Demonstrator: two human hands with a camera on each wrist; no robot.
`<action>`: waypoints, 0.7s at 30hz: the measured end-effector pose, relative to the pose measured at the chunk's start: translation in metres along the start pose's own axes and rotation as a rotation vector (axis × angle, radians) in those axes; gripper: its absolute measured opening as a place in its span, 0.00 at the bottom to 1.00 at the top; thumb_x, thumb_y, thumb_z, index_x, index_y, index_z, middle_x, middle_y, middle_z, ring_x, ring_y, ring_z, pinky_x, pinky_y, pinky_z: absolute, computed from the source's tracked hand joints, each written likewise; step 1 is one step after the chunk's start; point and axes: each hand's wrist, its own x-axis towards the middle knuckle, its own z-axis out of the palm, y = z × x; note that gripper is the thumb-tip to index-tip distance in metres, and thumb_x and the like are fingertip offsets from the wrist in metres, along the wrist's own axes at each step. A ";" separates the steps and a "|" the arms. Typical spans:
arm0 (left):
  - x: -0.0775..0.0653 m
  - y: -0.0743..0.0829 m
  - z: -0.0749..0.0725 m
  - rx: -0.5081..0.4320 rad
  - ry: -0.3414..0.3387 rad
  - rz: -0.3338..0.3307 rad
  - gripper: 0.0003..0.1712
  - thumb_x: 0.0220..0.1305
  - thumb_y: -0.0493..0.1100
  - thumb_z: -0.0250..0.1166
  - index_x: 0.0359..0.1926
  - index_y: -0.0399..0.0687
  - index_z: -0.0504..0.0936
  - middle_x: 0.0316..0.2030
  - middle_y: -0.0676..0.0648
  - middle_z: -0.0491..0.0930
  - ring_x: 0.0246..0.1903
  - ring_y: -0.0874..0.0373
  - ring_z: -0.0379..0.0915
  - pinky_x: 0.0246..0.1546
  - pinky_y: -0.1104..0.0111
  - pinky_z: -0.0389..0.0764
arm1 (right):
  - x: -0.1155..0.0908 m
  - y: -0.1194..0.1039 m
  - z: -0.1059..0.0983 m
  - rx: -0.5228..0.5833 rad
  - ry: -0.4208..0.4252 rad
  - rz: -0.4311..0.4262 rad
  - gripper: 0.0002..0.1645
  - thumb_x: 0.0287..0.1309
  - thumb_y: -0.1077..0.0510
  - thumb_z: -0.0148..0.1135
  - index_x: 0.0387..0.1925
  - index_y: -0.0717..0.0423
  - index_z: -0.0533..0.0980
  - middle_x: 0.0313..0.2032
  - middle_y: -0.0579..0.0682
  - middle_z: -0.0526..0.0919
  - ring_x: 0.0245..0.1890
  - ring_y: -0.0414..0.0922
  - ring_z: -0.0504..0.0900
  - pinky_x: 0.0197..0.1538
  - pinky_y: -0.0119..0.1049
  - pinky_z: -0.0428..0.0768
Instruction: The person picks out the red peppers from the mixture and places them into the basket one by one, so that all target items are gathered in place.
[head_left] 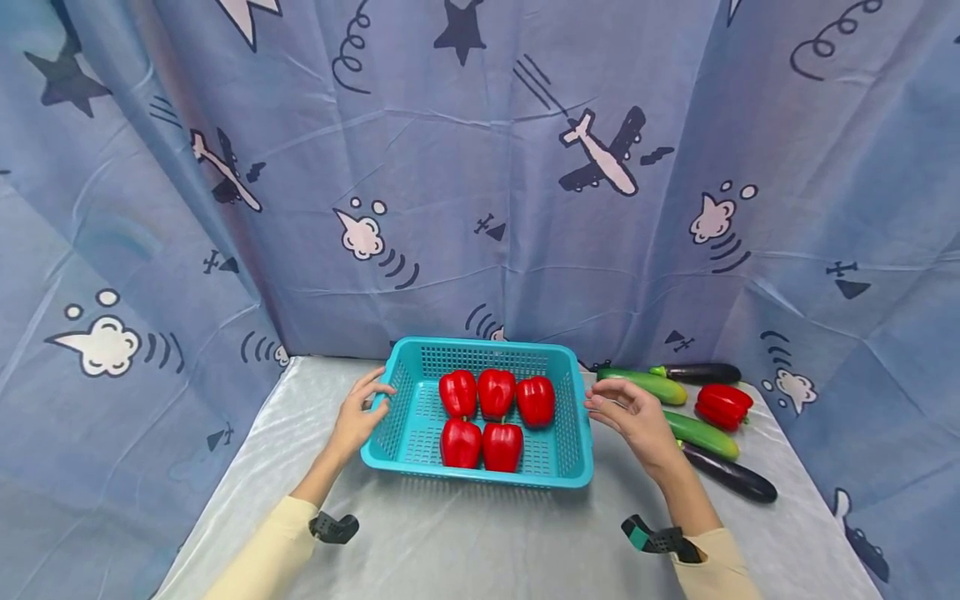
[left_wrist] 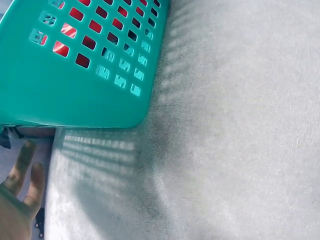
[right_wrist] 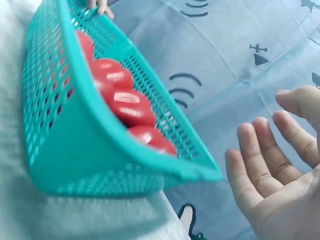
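Note:
A blue-green plastic basket (head_left: 480,482) with several red bell peppers (head_left: 497,393) in it stands in the middle of the table. At its left rim is my left hand (head_left: 358,421), the fingertips right by the edge; the left wrist view shows two fairly straight fingers (left_wrist: 35,185). My right hand (head_left: 637,421) is beside the right rim. In the right wrist view its fingers are spread and loosely bent, a little apart from the basket (right_wrist: 95,145), with nothing in them.
Right of the basket lie two green cucumber-like vegetables (head_left: 701,435), two dark eggplants (head_left: 731,473) and another red bell pepper (head_left: 723,406). A light cloth covers the table (head_left: 480,542). A blue patterned curtain (head_left: 450,167) hangs behind and at both sides.

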 end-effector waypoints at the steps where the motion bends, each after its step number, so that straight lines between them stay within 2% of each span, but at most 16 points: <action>1: 0.000 0.000 0.000 0.001 0.001 0.003 0.10 0.68 0.28 0.61 0.48 0.32 0.83 0.72 0.39 0.63 0.69 0.39 0.60 0.56 0.41 0.70 | -0.001 0.001 -0.003 -0.005 0.009 -0.003 0.23 0.70 0.58 0.64 0.57 0.71 0.71 0.53 0.67 0.78 0.52 0.54 0.84 0.53 0.46 0.80; 4: 0.000 -0.002 -0.001 -0.001 0.001 0.010 0.10 0.68 0.28 0.62 0.48 0.32 0.83 0.72 0.40 0.63 0.68 0.39 0.60 0.55 0.41 0.71 | -0.006 0.003 -0.013 0.007 0.027 -0.005 0.20 0.70 0.59 0.63 0.55 0.68 0.72 0.50 0.59 0.81 0.49 0.49 0.85 0.52 0.45 0.81; 8: 0.000 -0.002 -0.001 -0.008 -0.001 0.006 0.11 0.68 0.28 0.61 0.49 0.32 0.83 0.72 0.41 0.63 0.68 0.40 0.60 0.55 0.42 0.71 | -0.011 0.006 -0.029 0.053 0.027 0.002 0.17 0.71 0.61 0.62 0.55 0.67 0.73 0.47 0.53 0.83 0.46 0.45 0.86 0.52 0.43 0.81; 14: 0.000 -0.004 -0.001 -0.007 -0.011 0.003 0.10 0.69 0.28 0.61 0.49 0.32 0.83 0.73 0.41 0.62 0.69 0.41 0.60 0.56 0.44 0.71 | -0.021 0.010 -0.051 0.098 0.018 0.006 0.13 0.71 0.65 0.60 0.54 0.64 0.75 0.46 0.50 0.85 0.45 0.44 0.87 0.51 0.41 0.81; 21: 0.000 -0.004 -0.001 -0.020 -0.012 0.002 0.10 0.69 0.28 0.61 0.49 0.32 0.83 0.73 0.41 0.62 0.68 0.41 0.61 0.54 0.46 0.72 | -0.031 0.016 -0.073 0.201 0.012 0.011 0.11 0.72 0.69 0.55 0.52 0.62 0.76 0.46 0.51 0.85 0.45 0.44 0.86 0.52 0.42 0.81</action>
